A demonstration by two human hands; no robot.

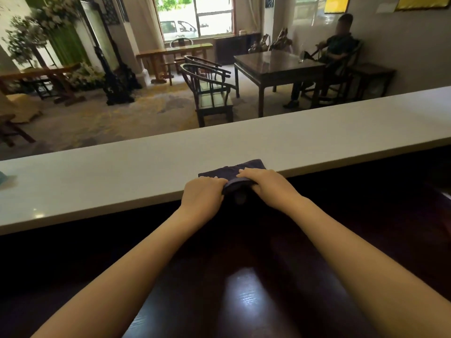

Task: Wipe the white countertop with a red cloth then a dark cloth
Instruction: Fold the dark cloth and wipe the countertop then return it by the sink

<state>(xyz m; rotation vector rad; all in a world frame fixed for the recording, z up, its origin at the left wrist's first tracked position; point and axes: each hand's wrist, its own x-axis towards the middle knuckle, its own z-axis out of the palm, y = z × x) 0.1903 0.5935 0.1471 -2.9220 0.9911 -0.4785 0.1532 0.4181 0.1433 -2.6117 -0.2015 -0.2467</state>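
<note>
A dark navy cloth [234, 170] lies folded on the near edge of the long white countertop [122, 172], its front part hanging over the edge. My left hand [202, 195] grips the cloth's near left corner. My right hand [266, 185] rests on its near right side, fingers curled over the fabric. Both hands sit at the counter's front edge. No red cloth is in view.
A dark glossy lower counter [244, 289] lies under my forearms. A bluish object [3, 179] sits at the countertop's far left. Beyond the counter are dark wooden chairs [210, 93], a square table [278, 64] and a seated person [339, 50].
</note>
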